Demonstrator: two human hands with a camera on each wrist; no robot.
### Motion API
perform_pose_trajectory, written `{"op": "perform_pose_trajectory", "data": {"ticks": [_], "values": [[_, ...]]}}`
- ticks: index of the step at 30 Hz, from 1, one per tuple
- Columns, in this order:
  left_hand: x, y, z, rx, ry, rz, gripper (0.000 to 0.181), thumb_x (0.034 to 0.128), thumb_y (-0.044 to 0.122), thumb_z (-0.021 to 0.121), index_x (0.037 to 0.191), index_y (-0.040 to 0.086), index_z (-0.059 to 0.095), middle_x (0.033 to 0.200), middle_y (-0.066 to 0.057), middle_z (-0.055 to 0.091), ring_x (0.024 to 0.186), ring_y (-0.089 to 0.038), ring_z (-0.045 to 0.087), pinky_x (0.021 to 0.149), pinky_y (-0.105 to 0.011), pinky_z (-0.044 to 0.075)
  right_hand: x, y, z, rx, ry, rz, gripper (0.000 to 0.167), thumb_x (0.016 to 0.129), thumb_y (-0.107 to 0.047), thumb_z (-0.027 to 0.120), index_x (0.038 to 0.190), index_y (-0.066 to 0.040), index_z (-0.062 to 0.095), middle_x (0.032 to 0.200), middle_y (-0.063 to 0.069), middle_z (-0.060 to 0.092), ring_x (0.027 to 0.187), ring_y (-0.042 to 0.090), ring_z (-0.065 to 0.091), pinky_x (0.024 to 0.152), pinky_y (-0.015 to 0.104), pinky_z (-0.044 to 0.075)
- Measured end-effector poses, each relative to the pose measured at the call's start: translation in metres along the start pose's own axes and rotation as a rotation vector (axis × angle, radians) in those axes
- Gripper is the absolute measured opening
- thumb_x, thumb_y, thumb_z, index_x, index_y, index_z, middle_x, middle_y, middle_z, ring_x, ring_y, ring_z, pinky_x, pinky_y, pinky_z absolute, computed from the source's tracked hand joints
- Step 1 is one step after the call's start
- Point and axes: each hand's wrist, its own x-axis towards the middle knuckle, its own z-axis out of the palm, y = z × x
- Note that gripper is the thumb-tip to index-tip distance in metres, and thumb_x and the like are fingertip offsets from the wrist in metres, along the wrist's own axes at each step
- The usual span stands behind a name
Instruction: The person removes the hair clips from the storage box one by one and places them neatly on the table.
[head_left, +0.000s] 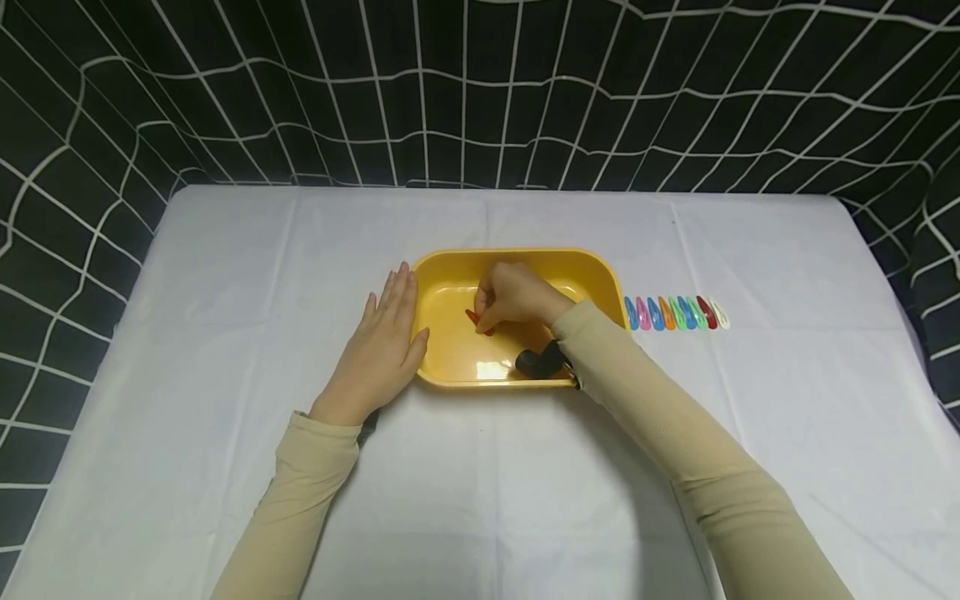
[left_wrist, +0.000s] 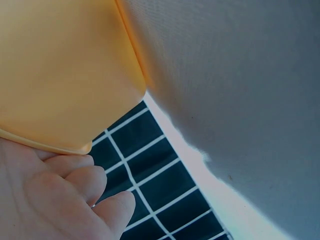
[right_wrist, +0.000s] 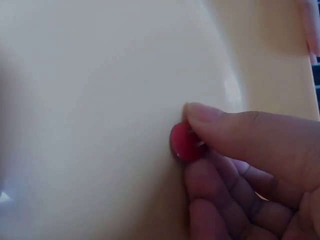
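A yellow plastic tray (head_left: 450,367) lies on the white-covered table. My left hand (head_left: 378,346) rests against its left rim with the fingers straight; in the left wrist view the fingers (left_wrist: 87,182) touch the tray's outer edge (left_wrist: 70,115). Over the inside of the tray, my right hand (head_left: 513,296) pinches a red snap hair clip (head_left: 472,317) between thumb and fingers. The right wrist view shows the rounded end of that red clip (right_wrist: 185,142) by the thumb tip, the rest of it hidden by the fingers.
Just right of the tray, several colored snap hair clips (head_left: 678,313) lie side by side in a row on the white cloth (head_left: 225,333). A black wrist-worn device (head_left: 542,362) sits under my right wrist. Dark netting with a white grid (head_left: 480,100) surrounds the table's far side and ends.
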Motion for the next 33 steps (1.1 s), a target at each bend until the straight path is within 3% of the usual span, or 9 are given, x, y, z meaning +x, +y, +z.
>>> {"op": "perform_pose_trajectory", "data": {"ticks": [23, 33], "values": [[0.0, 0.0, 0.0, 0.0, 0.005, 0.0, 0.065, 0.0987, 0.024, 0.038, 0.148, -0.007, 0.01, 0.156, -0.018, 0.002, 0.143, -0.031, 0.005, 0.114, -0.048, 0.007, -0.004, 0.006, -0.004, 0.308, -0.123, 0.005, 0.011, 0.072, 0.004, 0.075, 0.082, 0.007, 0.07, 0.066, 0.006, 0.068, 0.057, 0.011, 0.06, 0.056, 0.019, 0.046], [0.0, 0.0, 0.0, -0.003, -0.009, -0.008, 0.064, 0.0989, 0.025, 0.037, 0.148, -0.007, 0.01, 0.156, -0.017, 0.001, 0.144, -0.027, 0.001, 0.114, -0.046, 0.006, -0.011, -0.002, -0.011, 0.344, -0.143, 0.02, 0.011, 0.074, 0.009, 0.07, 0.085, 0.01, 0.069, 0.069, 0.009, 0.068, 0.059, 0.014, 0.064, 0.058, 0.021, 0.05]]}}
